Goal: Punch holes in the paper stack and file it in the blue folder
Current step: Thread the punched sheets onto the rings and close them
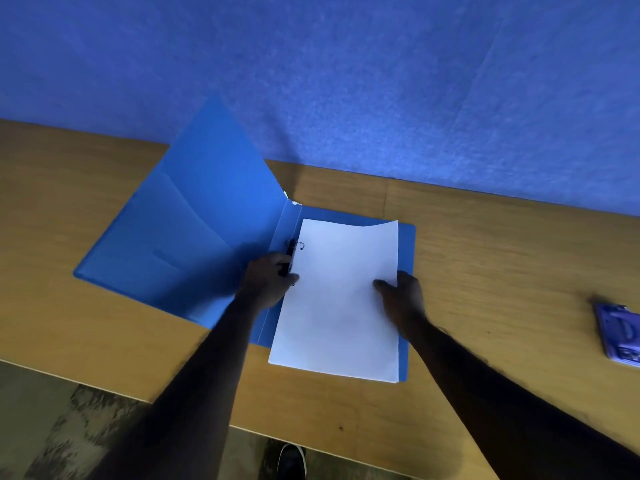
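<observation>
Holding the paper stack flat on the right half of the open blue folder, which lies on the counter. My left hand sits at the stack's left edge by the ring clip, fingers curled on the black clip bar, grip unclear. My right hand pinches the stack's right edge; hole punch well apart, far right.

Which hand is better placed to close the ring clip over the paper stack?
Probably the left hand: it is already at the ring clip, while the right hand steadies the paper stack.
</observation>
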Tool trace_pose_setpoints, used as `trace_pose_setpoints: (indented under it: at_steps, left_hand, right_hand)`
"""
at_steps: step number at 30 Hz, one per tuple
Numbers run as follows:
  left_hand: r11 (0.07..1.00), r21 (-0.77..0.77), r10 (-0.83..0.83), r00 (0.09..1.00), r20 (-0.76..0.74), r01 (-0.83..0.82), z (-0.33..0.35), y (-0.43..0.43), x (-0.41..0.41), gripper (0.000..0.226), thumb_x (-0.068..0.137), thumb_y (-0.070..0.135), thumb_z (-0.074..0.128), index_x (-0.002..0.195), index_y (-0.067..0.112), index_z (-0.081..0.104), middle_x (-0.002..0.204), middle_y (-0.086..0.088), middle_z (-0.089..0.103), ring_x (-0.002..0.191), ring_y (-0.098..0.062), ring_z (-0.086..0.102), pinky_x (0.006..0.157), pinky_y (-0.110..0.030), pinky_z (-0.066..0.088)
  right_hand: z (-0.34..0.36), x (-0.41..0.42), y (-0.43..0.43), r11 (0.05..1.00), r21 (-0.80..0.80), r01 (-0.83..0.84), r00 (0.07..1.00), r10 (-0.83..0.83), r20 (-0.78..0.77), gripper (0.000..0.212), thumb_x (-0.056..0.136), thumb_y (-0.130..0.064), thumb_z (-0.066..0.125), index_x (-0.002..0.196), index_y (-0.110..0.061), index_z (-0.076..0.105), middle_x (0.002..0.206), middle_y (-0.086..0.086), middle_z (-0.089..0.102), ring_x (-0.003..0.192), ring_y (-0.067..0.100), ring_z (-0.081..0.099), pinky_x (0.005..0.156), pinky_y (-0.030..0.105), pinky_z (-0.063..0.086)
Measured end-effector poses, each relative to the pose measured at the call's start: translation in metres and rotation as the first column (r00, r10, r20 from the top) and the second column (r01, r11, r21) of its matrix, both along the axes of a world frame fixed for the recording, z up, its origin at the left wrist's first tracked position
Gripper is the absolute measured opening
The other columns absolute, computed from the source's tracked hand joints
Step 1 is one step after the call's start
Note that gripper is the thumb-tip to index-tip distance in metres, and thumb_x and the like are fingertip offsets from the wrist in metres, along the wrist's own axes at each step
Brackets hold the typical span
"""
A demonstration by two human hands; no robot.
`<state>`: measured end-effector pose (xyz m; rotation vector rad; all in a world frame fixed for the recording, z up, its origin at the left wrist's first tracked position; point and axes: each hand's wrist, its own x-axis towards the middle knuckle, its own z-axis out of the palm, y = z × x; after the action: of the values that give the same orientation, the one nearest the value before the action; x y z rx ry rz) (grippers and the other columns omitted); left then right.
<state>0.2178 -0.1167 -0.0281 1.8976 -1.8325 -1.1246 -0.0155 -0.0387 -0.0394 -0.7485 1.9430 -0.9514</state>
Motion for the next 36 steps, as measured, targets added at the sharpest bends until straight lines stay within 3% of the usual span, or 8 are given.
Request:
trace_pose_setpoints:
  at_steps: [4,7,9,11,13,16,20,36]
  left_hand:
    - [0.99,0.011,-0.138,0.99,0.043,0.137,-0.006,0.007,0.012,0.055,0.073,0.019,0.082,0.125,0.019,0.063,0.116,0.003,0.066,0.101,-0.012,0.062,0.088,-0.023,0.047]
    - [0.985,-0.088,-0.143,0.989,0.038,0.146,-0.006,0.009,0.013,0.028,0.079,0.022,0.077,0.106,0.019,0.072,0.107,0.007,0.07,0.096,-0.009,0.065,0.087,-0.027,0.052]
    - [0.979,-0.135,-0.151,0.988,0.032,0.154,-0.006,0.01,0.013,0.011,0.082,0.021,0.074,0.092,0.018,0.073,0.09,0.009,0.071,0.084,-0.004,0.065,0.076,-0.026,0.051]
    - [0.974,-0.16,-0.159,0.987,0.027,0.161,-0.005,0.012,0.012,0.006,0.083,0.02,0.073,0.087,0.016,0.073,0.088,0.009,0.071,0.081,-0.001,0.064,0.07,-0.02,0.046]
    - [0.973,-0.172,-0.154,0.988,0.021,0.155,-0.005,0.013,0.013,0.008,0.083,0.02,0.073,0.089,0.014,0.074,0.097,0.006,0.073,0.085,-0.004,0.065,0.07,-0.014,0.046]
    - [0.968,-0.193,-0.157,0.987,0.024,0.158,-0.005,0.012,0.013,0.012,0.084,0.017,0.073,0.092,0.009,0.076,0.118,-0.001,0.069,0.107,-0.014,0.065,0.082,-0.019,0.046]
    - [0.959,-0.211,-0.181,0.982,0.05,0.187,-0.005,0.013,0.011,0.014,0.084,0.014,0.072,0.092,0.004,0.077,0.126,-0.01,0.066,0.124,-0.014,0.056,0.089,-0.019,0.043]
    - [0.952,-0.225,-0.197,0.978,0.069,0.207,-0.011,0.011,0.013,0.017,0.085,0.02,0.072,0.095,0.008,0.077,0.136,-0.011,0.059,0.126,-0.014,0.055,0.096,-0.026,0.048]
  right_hand:
    - [-0.006,0.006,0.006,1.0,-0.026,0.011,0.995,-0.014,-0.094,0.023,0.091,-0.019,0.064,0.11,-0.007,0.063,0.106,0.008,0.068,0.094,0.024,0.064,0.08,0.036,0.054]
    - [-0.007,0.012,0.01,0.998,-0.057,0.024,0.987,-0.032,-0.155,0.029,0.089,-0.017,0.064,0.116,-0.009,0.057,0.109,0.008,0.065,0.101,0.028,0.062,0.08,0.033,0.05]
    - [-0.01,0.015,0.014,0.997,-0.077,0.02,0.959,-0.041,-0.28,0.053,0.083,-0.022,0.07,0.129,-0.01,0.046,0.123,0.012,0.056,0.113,0.031,0.054,0.092,0.042,0.048]
    - [-0.014,0.015,0.022,0.991,-0.105,-0.084,0.835,0.012,-0.551,0.074,0.078,-0.034,0.073,0.139,-0.012,0.038,0.132,0.011,0.045,0.121,0.029,0.042,0.101,0.047,0.039]
    - [-0.015,0.019,0.034,0.915,-0.183,-0.36,0.708,0.14,-0.692,0.069,0.079,-0.042,0.07,0.137,-0.015,0.044,0.135,0.008,0.045,0.126,0.025,0.04,0.103,0.045,0.037]
    - [-0.021,0.044,0.056,0.642,-0.106,-0.76,0.481,0.445,-0.755,0.06,0.079,-0.055,0.065,0.128,-0.023,0.055,0.144,0.006,0.046,0.134,0.023,0.038,0.107,0.049,0.037]
    - [-0.044,0.076,0.078,0.393,0.116,-0.912,0.149,0.582,-0.8,0.076,0.075,-0.066,0.058,0.139,-0.027,0.048,0.158,0.007,0.031,0.146,0.031,0.027,0.116,0.055,0.025]
    - [-0.051,0.08,0.077,0.445,0.215,-0.869,0.044,0.504,-0.863,0.051,0.092,-0.052,0.044,0.132,-0.023,0.055,0.151,0.007,0.045,0.143,0.031,0.037,0.109,0.063,0.033]
